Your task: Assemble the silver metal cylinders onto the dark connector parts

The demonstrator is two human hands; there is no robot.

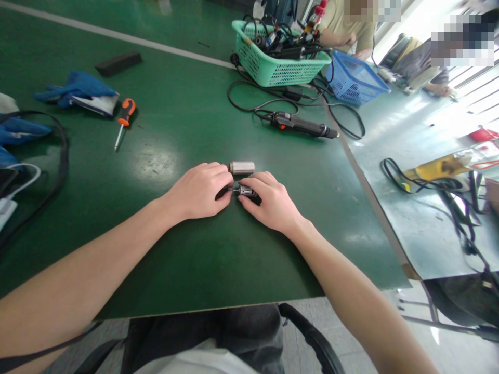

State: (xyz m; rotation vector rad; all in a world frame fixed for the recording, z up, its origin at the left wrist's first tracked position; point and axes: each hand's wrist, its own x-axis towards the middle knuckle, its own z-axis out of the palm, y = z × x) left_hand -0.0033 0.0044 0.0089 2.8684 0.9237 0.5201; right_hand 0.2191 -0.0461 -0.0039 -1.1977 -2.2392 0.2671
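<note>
Low over the green table, my right hand (270, 200) is closed on a small metal cylinder (245, 190) with slots in its side. Facing it, my left hand (206, 189) is closed, its thumb and fingers pinched at a thin dark shaft (234, 189) that points toward the cylinder. What else lies inside the left hand is hidden. Just beyond my fingertips a silver metal sleeve (242, 168) lies on its side, near the left hand's knuckles.
An orange-handled screwdriver (127, 111), blue gloves (83, 93) and a dark block (119, 63) lie at left. Beyond are a corded electric screwdriver (304, 124), a green basket (268, 70) of cables and a blue basket (356, 80). Other people sit at the far right.
</note>
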